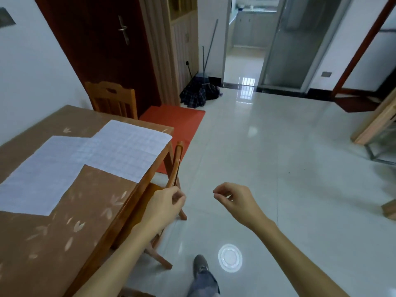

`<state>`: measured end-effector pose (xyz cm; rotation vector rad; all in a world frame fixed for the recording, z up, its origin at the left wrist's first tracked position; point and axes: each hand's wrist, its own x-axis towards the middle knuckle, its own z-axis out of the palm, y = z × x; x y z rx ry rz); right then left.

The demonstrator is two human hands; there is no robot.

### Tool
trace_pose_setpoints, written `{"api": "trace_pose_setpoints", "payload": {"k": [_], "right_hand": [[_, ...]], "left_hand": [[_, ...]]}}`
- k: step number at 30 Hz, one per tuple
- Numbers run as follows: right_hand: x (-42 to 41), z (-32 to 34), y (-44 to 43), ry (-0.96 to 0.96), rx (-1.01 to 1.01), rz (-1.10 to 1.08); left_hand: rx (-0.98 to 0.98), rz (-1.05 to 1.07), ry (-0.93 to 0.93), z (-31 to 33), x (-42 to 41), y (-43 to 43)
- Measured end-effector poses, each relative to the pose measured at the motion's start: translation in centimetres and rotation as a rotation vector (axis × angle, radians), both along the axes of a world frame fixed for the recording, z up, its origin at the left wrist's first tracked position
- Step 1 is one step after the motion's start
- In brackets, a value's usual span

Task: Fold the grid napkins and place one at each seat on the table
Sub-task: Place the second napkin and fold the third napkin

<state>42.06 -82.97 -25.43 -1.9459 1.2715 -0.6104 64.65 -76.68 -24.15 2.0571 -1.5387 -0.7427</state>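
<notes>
Wooden chair (176,166) gripped by left hand (165,203); right hand (234,198) loosely curled (empty).

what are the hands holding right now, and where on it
The left hand grips the top rail of the chair tucked at the table's side. The right hand is loosely curled in the air, holding nothing.

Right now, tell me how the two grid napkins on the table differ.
The near napkin lies toward the table's middle; the far napkin reaches the table's right edge, beside the chair. The far napkin's corner overlaps the near napkin. The near napkin looks plainer white; the far napkin's grid shows more clearly. Both lie flat, unfolded, untouched by the hands.
</notes>
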Motion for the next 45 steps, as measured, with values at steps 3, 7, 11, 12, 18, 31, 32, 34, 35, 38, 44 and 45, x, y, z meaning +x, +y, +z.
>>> {"api": "trace_pose_setpoints", "payload": {"k": [3, 7, 11, 12, 18, 31, 32, 34, 35, 38, 44, 45], "right_hand": [[0.3, 0.4, -4.9, 0.019, 0.013, -0.02], [1.0, 1.8, -11.3, 0.087, 0.004, 0.012], [2.4, 2.3, -16.9, 0.141, -0.015, 0.043], [2.9, 2.2, -18.0, 0.154, -0.013, 0.063], [6.7, 1.5, -24.8, 0.201, -0.035, 0.187], [13.4, -1.0, -45.3, 0.207, -0.035, 0.547], [13.6, -0.9, -47.0, 0.203, -0.033, 0.565], [14.1, -0.8, -50.2, 0.2, -0.023, 0.61], [14.4, -0.9, -51.6, 0.2, -0.017, 0.638], [15.9, -0.9, -55.1, 0.199, -0.004, 0.72], [20.0, -1.7, -58.5, 0.194, 0.019, 0.893], [21.0, -2.0, -58.9, 0.196, 0.026, 0.918]], "left_hand": [[-0.03, -0.004, 0.059, -0.4, 0.1, -5.6], [-0.056, -0.023, 0.081, 0.1, 1.2, -12.5], [-0.049, 0.001, 0.077, 0.3, 3.0, -16.6], [-0.039, 0.014, 0.079, 0.1, 3.6, -17.2], [0.009, 0.138, 0.058, -0.8, 7.9, -20.5], [0.038, 0.452, 0.04, -3.0, 10.0, -35.1], [0.039, 0.472, 0.045, -3.1, 9.8, -36.5], [0.045, 0.513, 0.06, -3.2, 9.4, -38.8], [0.047, 0.535, 0.067, -3.2, 9.2, -39.7], [0.036, 0.606, 0.08, -3.3, 8.8, -42.0], [0.052, 0.789, 0.069, -4.6, 9.3, -43.0], [0.07, 0.805, 0.064, -4.8, 9.7, -42.9]]}}
